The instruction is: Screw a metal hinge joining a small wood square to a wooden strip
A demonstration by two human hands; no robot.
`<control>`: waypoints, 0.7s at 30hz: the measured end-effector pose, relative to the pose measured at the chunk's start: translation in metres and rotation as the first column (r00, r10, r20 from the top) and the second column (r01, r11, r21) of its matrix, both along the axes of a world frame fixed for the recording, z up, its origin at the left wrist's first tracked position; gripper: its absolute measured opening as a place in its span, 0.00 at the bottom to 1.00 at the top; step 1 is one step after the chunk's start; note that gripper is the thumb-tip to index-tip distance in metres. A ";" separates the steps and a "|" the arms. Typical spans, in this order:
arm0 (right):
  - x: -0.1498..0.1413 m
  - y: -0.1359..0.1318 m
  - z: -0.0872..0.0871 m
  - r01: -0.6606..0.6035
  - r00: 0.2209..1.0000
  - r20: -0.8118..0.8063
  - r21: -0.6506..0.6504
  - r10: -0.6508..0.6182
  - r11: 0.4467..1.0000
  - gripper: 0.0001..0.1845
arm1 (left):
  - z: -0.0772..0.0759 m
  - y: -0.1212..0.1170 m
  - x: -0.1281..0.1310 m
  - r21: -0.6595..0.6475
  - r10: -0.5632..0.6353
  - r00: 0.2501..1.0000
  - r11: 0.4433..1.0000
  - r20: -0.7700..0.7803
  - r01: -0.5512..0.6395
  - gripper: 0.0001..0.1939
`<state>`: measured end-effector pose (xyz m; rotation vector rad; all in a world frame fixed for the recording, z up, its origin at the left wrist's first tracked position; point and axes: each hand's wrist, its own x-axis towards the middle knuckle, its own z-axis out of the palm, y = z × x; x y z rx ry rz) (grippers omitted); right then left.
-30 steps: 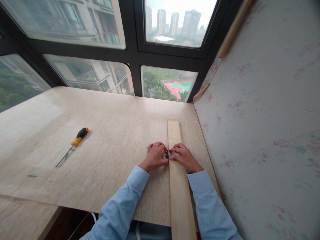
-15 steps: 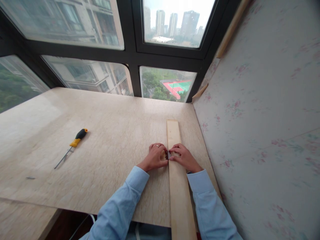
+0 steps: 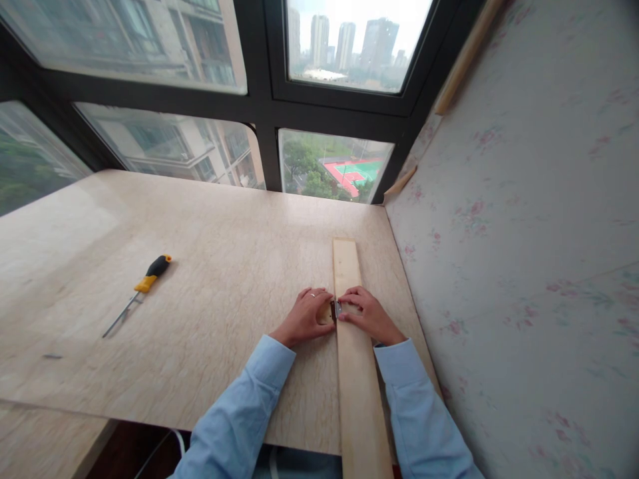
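Observation:
A small metal hinge point(image 3: 337, 309) sits at the left edge of a long, pale wooden board point(image 3: 345, 259). My left hand point(image 3: 303, 317) curves around the hinge's left side, with thumb and fingertips at its two ends. From the other side, my right hand point(image 3: 370, 314) rests on the board and pinches the hinge's right leaf between thumb and fingers. Fingertips partly cover the hinge. Off to the left lies a screwdriver point(image 3: 144, 285) with a black and yellow handle, its shaft pointing toward me. Small grey pieces, perhaps screws, lie by its shaft, too small to name surely.
The board runs along a marbled tabletop point(image 3: 214, 279) and past its front edge. A thin grey piece point(image 3: 52, 356) lies at far left. Patterned wallpaper point(image 3: 504, 266) closes off the right; a dark window frame point(image 3: 269, 153) stands behind. A white cable point(image 3: 178, 440) shows below.
My left hand has shifted slightly left, its thumb and fingers a little wider apart. My right hand stays in place on the board. The view has turned slightly.

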<state>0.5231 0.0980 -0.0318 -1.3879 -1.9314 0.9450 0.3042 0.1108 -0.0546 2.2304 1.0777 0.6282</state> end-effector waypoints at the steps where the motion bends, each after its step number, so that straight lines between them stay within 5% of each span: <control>1: 0.000 0.000 0.000 -0.001 1.000 0.004 0.004 0.001 1.000 0.17 | -0.002 -0.001 -0.002 0.002 -0.011 1.000 1.000 0.002 0.011 0.33; 21: 0.007 -0.003 0.009 -0.033 0.999 -0.046 -0.096 0.029 0.995 0.21 | -0.007 -0.005 -0.008 0.026 -0.007 0.997 1.000 0.082 0.005 0.33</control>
